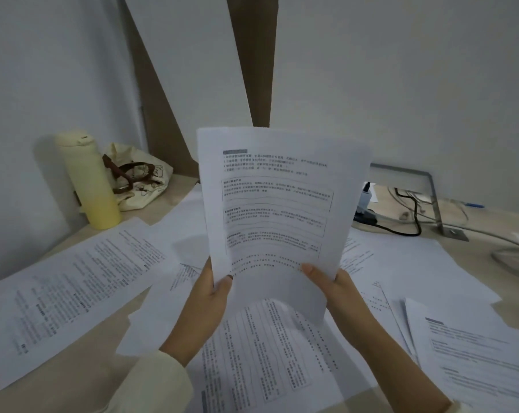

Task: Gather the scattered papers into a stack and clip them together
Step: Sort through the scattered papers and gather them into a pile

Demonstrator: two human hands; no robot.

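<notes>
Desk: a pale beige desk top (pixel 82 383) is carrying everything and is running back to the white walls.
Loose sheets: white printed paper sheets (pixel 73 287) are lying scattered and overlapping across most of the desk, from the left edge to the near right corner, some skewed, some tucked under others.
Held paper: a white printed page (pixel 276 210) is standing upright above the desk's middle, clear of the sheets below; it may be one leaf or a few, as the edges are too soft to count.
Left hand: the left hand (pixel 204 296) is pinching the page's lower left edge, thumb in front, fingers behind.
Right hand: the right hand (pixel 338 290) is pinching the lower right edge the same way.
Handling: the paper is looking light, thin and floppy, bowing between the two grips. Flat sheets are likely to slide on one another and crease easily, so lifting each by a free corner or edge seems best, then tapping the stack square on the desk.
Clip: none is showing in view.
Stand and cables: a grey metal stand (pixel 431 198) and black cables (pixel 407 222) are sitting at the far right edge, just behind the furthest sheets.
Bag: a cream cloth tote bag with brown handles (pixel 142 180) is slumping in the far left corner.
Bottle: a tall pale yellow bottle (pixel 88 186) is standing beside the bag, its base near a sheet's corner and risking a knock.
Pen: a blue pen (pixel 472 205) is lying at the far right.
</notes>
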